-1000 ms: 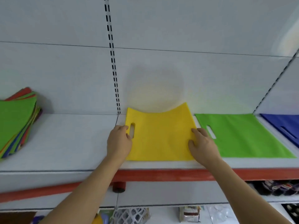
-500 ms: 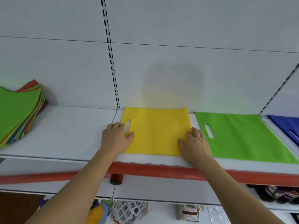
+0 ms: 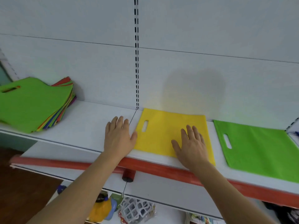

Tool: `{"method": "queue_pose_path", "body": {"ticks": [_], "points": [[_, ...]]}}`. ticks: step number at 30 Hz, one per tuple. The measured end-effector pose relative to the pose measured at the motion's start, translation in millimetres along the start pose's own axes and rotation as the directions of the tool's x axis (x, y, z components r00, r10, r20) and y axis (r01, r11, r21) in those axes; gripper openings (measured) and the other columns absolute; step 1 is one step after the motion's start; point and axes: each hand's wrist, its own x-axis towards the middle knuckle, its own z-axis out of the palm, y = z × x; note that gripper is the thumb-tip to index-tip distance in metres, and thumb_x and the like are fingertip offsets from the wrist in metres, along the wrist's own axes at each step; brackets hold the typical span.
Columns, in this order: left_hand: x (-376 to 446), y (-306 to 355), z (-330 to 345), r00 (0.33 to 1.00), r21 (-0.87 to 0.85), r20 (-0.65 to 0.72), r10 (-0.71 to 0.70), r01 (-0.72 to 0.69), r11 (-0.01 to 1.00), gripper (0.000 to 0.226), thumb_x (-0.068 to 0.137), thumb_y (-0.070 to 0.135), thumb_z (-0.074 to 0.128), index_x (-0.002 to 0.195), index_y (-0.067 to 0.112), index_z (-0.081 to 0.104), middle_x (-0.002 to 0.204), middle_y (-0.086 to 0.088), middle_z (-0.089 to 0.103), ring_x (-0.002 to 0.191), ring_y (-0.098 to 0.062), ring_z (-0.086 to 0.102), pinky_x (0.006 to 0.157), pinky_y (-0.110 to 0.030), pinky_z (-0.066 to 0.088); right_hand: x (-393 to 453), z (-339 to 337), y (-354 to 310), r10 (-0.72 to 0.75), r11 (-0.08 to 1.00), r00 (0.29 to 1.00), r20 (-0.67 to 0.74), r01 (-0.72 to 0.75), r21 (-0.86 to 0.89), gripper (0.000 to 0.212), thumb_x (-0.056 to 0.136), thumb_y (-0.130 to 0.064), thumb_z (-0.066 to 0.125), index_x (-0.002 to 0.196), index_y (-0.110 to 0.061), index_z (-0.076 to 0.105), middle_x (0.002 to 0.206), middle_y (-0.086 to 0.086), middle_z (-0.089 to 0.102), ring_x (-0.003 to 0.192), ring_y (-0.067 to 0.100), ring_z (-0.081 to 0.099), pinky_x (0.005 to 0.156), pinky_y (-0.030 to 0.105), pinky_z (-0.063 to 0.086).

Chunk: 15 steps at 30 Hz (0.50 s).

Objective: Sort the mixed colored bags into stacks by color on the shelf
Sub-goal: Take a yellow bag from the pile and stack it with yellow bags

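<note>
A flat yellow non-woven bag with a die-cut slot handle (image 3: 171,131) lies on the white shelf board (image 3: 90,120), its far edge against the white back panel (image 3: 80,62) just right of the slotted upright rail (image 3: 136,54). The right hand (image 3: 192,146) rests palm-down on the near right part of this bag, fingers straight and slightly spread, gripping nothing. The left hand (image 3: 119,135) lies flat on the bare shelf just beside the bag's left edge, fingers extended and close together; its thumb touches or nearly touches that edge, though the view does not settle which. Neither hand curls around anything.

To the right, apart from the yellow bag by a narrow strip of shelf, lies a flat lime-green non-woven bag with the same slot handle (image 3: 258,149), also single and flat. At the extreme right edge a sliver of dark blue material (image 3: 297,134) shows; too little is visible to identify it with confidence.

At the far left of the shelf sits the mixed stack of coloured bags (image 3: 32,104), fanned and slightly blurred, with a green bag on top and red, orange, yellow, blue and purple edges showing along its right side. It stands well apart from the left hand.

The shelf's front edge carries a red-orange trim strip (image 3: 161,169). On the lower shelf, partly visible, are a white lattice-patterned package (image 3: 137,209) and a yellow-and-blue object (image 3: 103,209).
</note>
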Motion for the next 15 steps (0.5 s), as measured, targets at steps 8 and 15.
{"method": "queue_pose_path", "body": {"ticks": [8,15], "points": [[-33,-97,-42,0.994,0.071,-0.055,-0.092,0.095,0.993,0.071,0.101,0.055,0.045,0.156,0.011,0.044,0.166,-0.015,0.035,0.154,-0.036,0.024,0.126,-0.053,0.019,-7,-6,-125,-0.170,0.985,0.985,-0.023,0.170,0.032,0.078,0.105,-0.067,0.020,0.166,-0.017,0.025,0.176,0.009,0.008,0.163,0.030,-0.002,0.132,0.049,0.009],[-65,-215,-80,0.991,0.042,-0.086,-0.100,0.103,0.994,0.067,0.099,0.049,0.054,0.151,0.007,0.050,0.158,-0.019,0.045,0.148,-0.040,0.035,0.122,-0.054,0.027,-22,-14,-254,-0.210,0.974,0.974,-0.085,0.216,0.063,0.076,0.106,-0.065,0.022,0.164,-0.016,0.029,0.175,0.011,0.015,0.163,0.032,0.003,0.131,0.050,0.010]]}}
